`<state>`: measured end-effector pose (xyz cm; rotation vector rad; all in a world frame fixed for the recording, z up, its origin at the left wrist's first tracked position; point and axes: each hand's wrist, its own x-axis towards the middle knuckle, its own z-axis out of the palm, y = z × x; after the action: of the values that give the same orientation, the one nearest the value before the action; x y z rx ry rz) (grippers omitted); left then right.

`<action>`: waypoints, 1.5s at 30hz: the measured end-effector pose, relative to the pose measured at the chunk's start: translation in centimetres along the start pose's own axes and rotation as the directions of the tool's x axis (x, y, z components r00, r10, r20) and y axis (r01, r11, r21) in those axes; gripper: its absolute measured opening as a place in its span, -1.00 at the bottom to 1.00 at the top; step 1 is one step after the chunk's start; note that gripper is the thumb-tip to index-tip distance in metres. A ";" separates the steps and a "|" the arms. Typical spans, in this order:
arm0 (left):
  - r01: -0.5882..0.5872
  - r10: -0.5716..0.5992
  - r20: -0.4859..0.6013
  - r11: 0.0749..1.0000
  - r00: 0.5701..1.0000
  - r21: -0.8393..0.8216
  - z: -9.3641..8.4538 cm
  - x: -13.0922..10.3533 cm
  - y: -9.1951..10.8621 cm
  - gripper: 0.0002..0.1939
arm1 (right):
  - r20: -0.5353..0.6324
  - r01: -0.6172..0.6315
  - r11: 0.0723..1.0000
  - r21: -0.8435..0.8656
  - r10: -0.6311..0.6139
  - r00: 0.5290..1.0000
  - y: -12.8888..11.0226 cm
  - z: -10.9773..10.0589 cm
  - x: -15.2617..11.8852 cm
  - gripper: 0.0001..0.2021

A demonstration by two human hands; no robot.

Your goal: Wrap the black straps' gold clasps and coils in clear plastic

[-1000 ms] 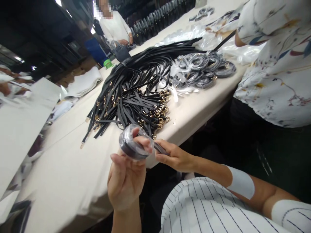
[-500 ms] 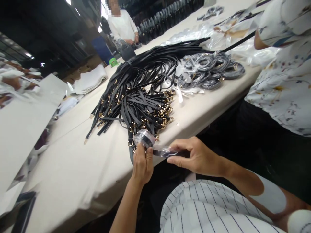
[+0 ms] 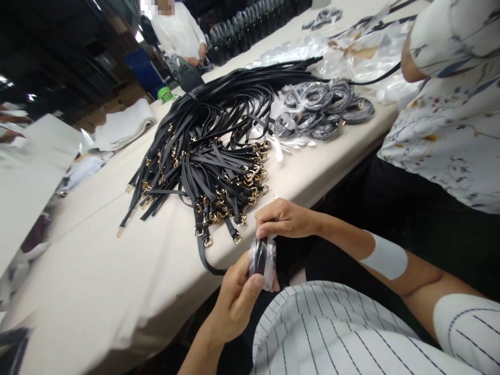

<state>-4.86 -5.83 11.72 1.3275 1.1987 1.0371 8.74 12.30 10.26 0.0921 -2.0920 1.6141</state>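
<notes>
A coiled black strap in clear plastic film is gripped in my left hand, just off the table's front edge. My right hand is above it, fingers pinched on the upper end of the strap and film. Behind my hands a large pile of black straps with gold buckles lies on the cream-covered table. To the right of that pile are several wrapped strap coils.
At the right stands a person in a floral top. Another person in white is behind the table beside black bags. Clear plastic bags, folded white sheets and a green roll lie on the table.
My left hand has turned and moved right and down with the wrapped coil. My right hand has come in above it, and the stretched length between the hands is now drawn in at the coil.
</notes>
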 end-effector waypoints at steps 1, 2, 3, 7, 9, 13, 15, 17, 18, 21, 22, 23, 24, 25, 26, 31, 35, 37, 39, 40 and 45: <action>-0.001 0.001 -0.003 0.992 1.000 -0.124 0.2 0.0 0.2 -0.61 | -0.006 -0.026 0.992 0.125 0.027 1.000 0.3 0.4 0.0 -0.59; -0.010 0.006 -0.017 0.969 1.000 -0.246 0.3 0.0 0.4 -0.57 | -0.031 -0.046 0.974 0.221 0.055 0.998 0.6 0.8 -0.1 -0.56; -0.030 0.015 -0.045 0.933 0.999 -0.358 0.5 0.2 0.6 -0.55 | -0.071 -0.062 0.956 0.286 0.085 0.994 0.8 1.4 -0.2 -0.54; -0.161 0.058 -0.180 0.753 0.982 -0.638 1.0 1.2 1.4 -0.57 | -0.281 -0.101 0.925 0.365 0.213 0.936 1.1 3.9 -0.5 -0.53; -0.205 0.054 -0.235 0.698 0.970 -0.686 1.0 2.0 2.0 -0.59 | -0.379 -0.102 0.910 0.401 0.266 0.886 1.0 5.1 -0.6 -0.53; -0.283 0.012 -0.358 0.635 0.934 -0.719 0.4 3.6 2.7 -0.62 | -0.445 -0.044 0.876 0.481 0.287 0.848 0.5 7.0 -0.9 -0.55; -0.338 0.018 -0.422 0.631 0.906 -0.699 -0.1 4.2 2.9 -0.66 | -0.394 -0.050 0.835 0.548 0.310 0.865 0.5 7.7 -1.1 -0.50; -0.386 0.051 -0.483 0.676 0.874 -0.628 -0.5 4.6 2.8 -0.70 | -0.340 -0.081 0.787 0.611 0.354 0.871 0.6 8.3 -1.3 -0.41; -0.403 0.071 -0.512 0.711 0.856 -0.576 -0.7 4.8 2.7 -0.70 | -0.325 -0.099 0.772 0.628 0.376 0.868 0.7 8.5 -1.5 -0.40; -0.423 0.136 -0.574 0.812 0.808 -0.403 -1.1 5.2 2.1 -0.65 | -0.299 -0.143 0.754 0.641 0.417 0.858 0.9 8.7 -1.9 -0.57; -0.428 0.158 -0.588 0.832 0.793 -0.353 -1.2 5.3 1.9 -0.63 | -0.274 -0.159 0.745 0.647 0.422 0.864 1.0 8.7 -2.0 -0.63; -0.439 0.184 -0.603 0.844 0.776 -0.308 -1.3 5.5 1.7 -0.62 | -0.243 -0.172 0.726 0.666 0.429 0.870 1.1 8.7 -2.2 -0.66; -0.452 0.209 -0.616 0.850 0.760 -0.269 -1.4 5.6 1.5 -0.61 | -0.209 -0.184 0.697 0.693 0.439 0.874 1.2 8.8 -2.3 -0.66; -0.463 0.229 -0.627 0.854 0.745 -0.238 -1.6 5.7 1.3 -0.61 | -0.172 -0.195 0.657 0.728 0.451 0.876 1.2 8.9 -2.4 -0.65; -0.470 0.243 -0.637 0.857 0.732 -0.213 -1.8 5.8 1.1 -0.61 | -0.139 -0.199 0.611 0.766 0.460 0.877 1.2 9.0 -2.5 -0.63; -0.434 0.286 -0.657 0.898 0.697 -0.069 -2.3 6.0 0.3 -0.67 | -0.052 -0.195 0.461 0.866 0.471 0.881 1.0 9.2 -2.6 -0.63; -0.296 0.383 -0.612 0.924 0.692 0.243 -2.1 5.8 -0.2 -0.67 | -0.077 -0.246 0.537 0.807 0.509 0.858 0.6 9.1 -2.7 -0.63; -0.174 0.446 -0.550 0.862 0.706 0.477 -2.3 5.5 -0.8 -0.73 | -0.073 -0.290 0.577 0.764 0.524 0.848 0.4 9.3 -2.9 -0.62; -0.078 0.496 -0.456 0.735 0.738 0.673 -3.0 5.2 -1.7 -0.76 | -0.049 -0.333 0.597 0.730 0.532 0.845 -0.1 9.3 -3.3 -0.59; -0.059 0.512 -0.405 0.671 0.758 0.739 -3.4 5.0 -2.3 -0.76 | -0.048 -0.345 0.606 0.717 0.536 0.843 -0.4 9.2 -3.5 -0.57; -0.078 0.468 -0.213 0.528 0.858 0.846 -4.6 3.7 -5.3 -0.83 | -0.189 -0.307 0.666 0.680 0.564 0.804 -2.4 7.2 -4.1 -0.56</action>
<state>-9.44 -1.69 6.78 2.1631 2.0030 1.0539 10.71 3.92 9.35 -0.5344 -1.2474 2.3457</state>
